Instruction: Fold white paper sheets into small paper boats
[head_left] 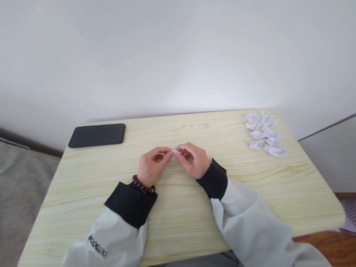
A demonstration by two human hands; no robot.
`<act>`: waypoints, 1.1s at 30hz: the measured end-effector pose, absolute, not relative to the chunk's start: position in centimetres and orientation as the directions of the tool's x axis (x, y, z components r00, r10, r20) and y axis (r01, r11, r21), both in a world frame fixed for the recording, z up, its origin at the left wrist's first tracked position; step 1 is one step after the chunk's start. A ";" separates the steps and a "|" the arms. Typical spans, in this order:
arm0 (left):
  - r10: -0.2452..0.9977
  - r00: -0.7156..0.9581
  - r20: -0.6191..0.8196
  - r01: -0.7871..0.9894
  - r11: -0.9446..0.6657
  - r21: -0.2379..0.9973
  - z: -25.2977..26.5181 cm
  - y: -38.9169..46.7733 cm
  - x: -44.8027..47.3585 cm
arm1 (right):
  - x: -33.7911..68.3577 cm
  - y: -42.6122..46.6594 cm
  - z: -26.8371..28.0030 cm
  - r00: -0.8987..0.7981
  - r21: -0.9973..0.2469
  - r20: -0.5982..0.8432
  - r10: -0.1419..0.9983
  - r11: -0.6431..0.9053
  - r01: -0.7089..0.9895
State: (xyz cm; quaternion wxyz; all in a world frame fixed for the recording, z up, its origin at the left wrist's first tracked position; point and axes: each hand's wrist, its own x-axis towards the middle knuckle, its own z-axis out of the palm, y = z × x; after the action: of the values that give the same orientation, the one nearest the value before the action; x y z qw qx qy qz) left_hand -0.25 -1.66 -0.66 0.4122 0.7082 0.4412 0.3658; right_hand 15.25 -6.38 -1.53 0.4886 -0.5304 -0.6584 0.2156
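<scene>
A small piece of folded white paper (176, 151) is pinched between my two hands, just above the middle of the table. My left hand (153, 164) grips its left end between thumb and fingertips. From the other side my right hand (195, 159) holds the right end in a similar pinch. Most of the paper is covered by the fingers, so its exact shape cannot be made out. Several folded white paper boats (266, 134) lie grouped in rough rows at the far right corner of the table.
A black phone (97, 135) lies at the table's far left corner. The pale wood-grain table (184, 223) meets a white wall (178, 40) at its back edge. A grey carpet (11, 198) is at left; a lilac perforated basket (354, 218) stands at right.
</scene>
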 end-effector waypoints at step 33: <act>0.849 0.431 0.305 -0.069 -0.306 0.949 -0.9 -1.8 -0.3 | 15.4 -7.2 -1.0 0.200 -0.795 0.482 0.853 0.330 0.509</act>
State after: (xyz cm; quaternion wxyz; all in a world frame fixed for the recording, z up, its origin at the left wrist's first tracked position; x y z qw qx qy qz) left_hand -0.26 -1.78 -0.91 0.5127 0.6727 0.2899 0.4479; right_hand 15.43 -7.20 -0.96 0.5390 -0.5564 -0.6118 0.1597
